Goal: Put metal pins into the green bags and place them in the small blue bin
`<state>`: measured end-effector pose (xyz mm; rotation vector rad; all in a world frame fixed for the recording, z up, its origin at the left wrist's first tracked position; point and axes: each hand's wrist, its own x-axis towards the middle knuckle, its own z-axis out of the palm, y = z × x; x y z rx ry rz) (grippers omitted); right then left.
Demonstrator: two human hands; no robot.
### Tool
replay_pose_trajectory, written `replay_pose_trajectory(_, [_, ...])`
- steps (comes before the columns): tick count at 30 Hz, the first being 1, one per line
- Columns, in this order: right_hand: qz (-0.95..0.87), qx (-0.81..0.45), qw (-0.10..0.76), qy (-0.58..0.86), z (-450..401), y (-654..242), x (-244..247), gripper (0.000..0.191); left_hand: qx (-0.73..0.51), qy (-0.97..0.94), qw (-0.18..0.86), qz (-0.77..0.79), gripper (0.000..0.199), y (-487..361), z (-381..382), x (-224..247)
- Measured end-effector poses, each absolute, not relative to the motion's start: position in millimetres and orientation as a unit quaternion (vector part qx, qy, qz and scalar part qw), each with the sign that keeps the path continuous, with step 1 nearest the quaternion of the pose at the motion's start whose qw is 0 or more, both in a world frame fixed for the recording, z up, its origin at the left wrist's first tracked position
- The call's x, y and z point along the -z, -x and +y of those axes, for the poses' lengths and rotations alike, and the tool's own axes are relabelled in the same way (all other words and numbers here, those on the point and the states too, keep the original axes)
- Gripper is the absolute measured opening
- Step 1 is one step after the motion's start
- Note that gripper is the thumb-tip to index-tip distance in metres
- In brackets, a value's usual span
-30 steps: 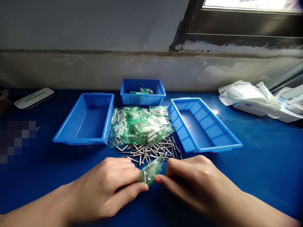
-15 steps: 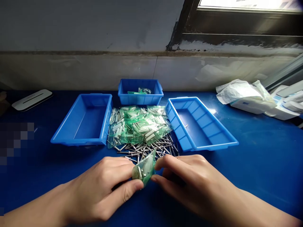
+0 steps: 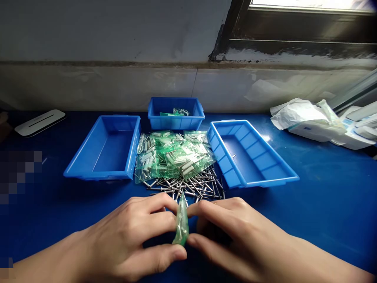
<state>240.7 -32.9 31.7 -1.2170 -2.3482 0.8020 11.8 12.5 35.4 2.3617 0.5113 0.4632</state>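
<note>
A small green plastic packet (image 3: 182,224) stands nearly edge-on between my hands, low in the middle of the view. My left hand (image 3: 141,236) holds it from the left, thumb at its lower end and fingers against its side. On the other side, my right hand (image 3: 232,228) has its thumb and index fingertips at the packet's right edge. Just beyond my hands is a pile of loose metal screws and rivets (image 3: 200,186). Behind that lie several green packets (image 3: 176,155) with white plugs and metal pieces inside.
Blue bins stand at the left (image 3: 107,151), the right (image 3: 250,157) and the back (image 3: 176,114); the back one holds green packets. A white flat device (image 3: 40,123) lies far left, and crumpled white packaging (image 3: 309,118) far right, on the blue table (image 3: 330,196).
The packet has turned from showing its flat face to nearly edge-on. My left fingers have shifted along its side, and my left thumb has moved slightly lower and to the right.
</note>
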Motion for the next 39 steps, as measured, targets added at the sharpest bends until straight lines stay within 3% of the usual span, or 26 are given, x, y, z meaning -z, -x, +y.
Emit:
replay_pose_trajectory(4, [-0.828, -0.304, 0.180, 0.435, -31.2, -239.9, -35.2, 0.011, -0.172, -0.900, 0.355, 0.188, 0.048, -10.5, 14.5, -30.7])
replay_pose_trajectory(12, [-0.814, -0.335, 0.201, 0.429, -33.6, -238.3, -40.7, 0.033, -0.186, -0.897, 0.361, 0.175, 0.017, -8.6, 12.6, -28.8])
replay_pose_trajectory(16, [-0.828, -0.313, 0.177, 0.431, -31.7, -237.8, -40.4, 0.010, -0.177, -0.903, 0.344, 0.184, 0.021, -9.4, 12.2, -28.4])
replay_pose_trajectory(21, [-0.837, -0.299, 0.183, 0.419, -30.3, -239.0, -42.4, 0.023, -0.227, -0.864, 0.371, 0.254, 0.017, -5.6, 9.6, -19.4])
replay_pose_trajectory(23, [-0.844, -0.280, 0.192, 0.415, -31.6, -239.4, -43.8, 0.025, -0.230, -0.840, 0.391, 0.299, 0.026, -4.8, 8.1, -17.9])
replay_pose_trajectory(32, [-0.838, -0.260, 0.191, 0.441, -32.7, -242.9, -32.5, 0.013, -0.198, -0.855, 0.403, 0.260, 0.018, -7.2, 14.4, -18.8])
replay_pose_trajectory(39, [-0.817, -0.300, 0.198, 0.450, -31.7, -243.5, -27.4, 0.021, -0.221, -0.843, 0.407, 0.274, 0.018, -5.7, 12.2, -22.5])
